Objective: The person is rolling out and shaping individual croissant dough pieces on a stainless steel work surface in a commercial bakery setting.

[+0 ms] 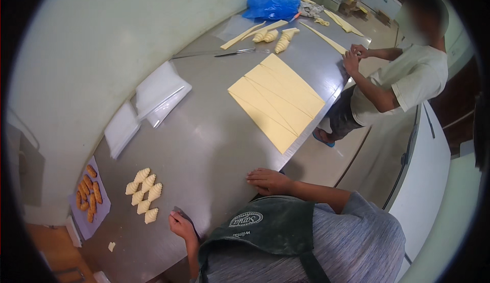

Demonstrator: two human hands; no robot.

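My left hand [182, 225] is at the near side of the metal table [196, 145], its fingers curled with nothing visible in them. Closest to it, several rolled raw croissants [148, 182] lie in a small cluster to its left. My right hand [270, 182] rests at the table's right edge with its fingers stretched out, holding nothing. Beyond it lies a flat yellow dough sheet [275, 102], scored or cut into long triangles. A small dough scrap [112, 246] is on the table, left of my left hand.
Browned baked pieces [97, 192] sit on purple paper [100, 212] at far left. Clear plastic bags [162, 90] lie along the wall. Farther off are a knife [235, 53], more rolled dough [286, 40] and a blue plastic bag [272, 6]. A co-worker [408, 79] handles a dough strip [324, 37].
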